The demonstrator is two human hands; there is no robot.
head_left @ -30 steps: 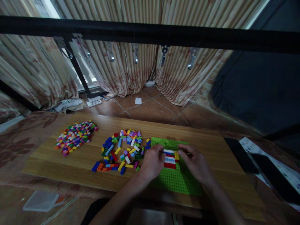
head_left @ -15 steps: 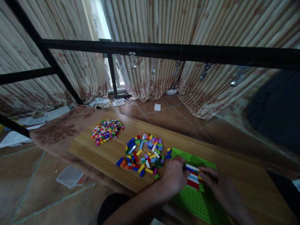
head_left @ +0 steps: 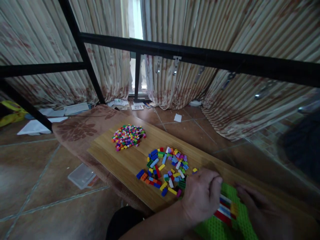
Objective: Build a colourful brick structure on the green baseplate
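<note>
My left hand is closed, its fingers curled over the left part of a green studded baseplate. What lies inside those fingers is hidden. On the plate, a block of toy bricks shows red, white, light blue and dark blue rows, with yellow at its right end. My right hand is at the plate's right edge, dim and blurred; its grip does not show clearly. Loose bricks of many colours lie in a rough ring left of my left hand.
A heap of tiny coloured pieces lies toward the far end of the wooden table. A brown patterned cloth is beyond it. On the tiled floor rests a clear plastic box. A black metal rail crosses before striped curtains.
The view has swung left, so the scene appears further right. My left hand now covers the plate's far left corner, the plate appears turned, and my right hand has come off the bricks to its edge.
</note>
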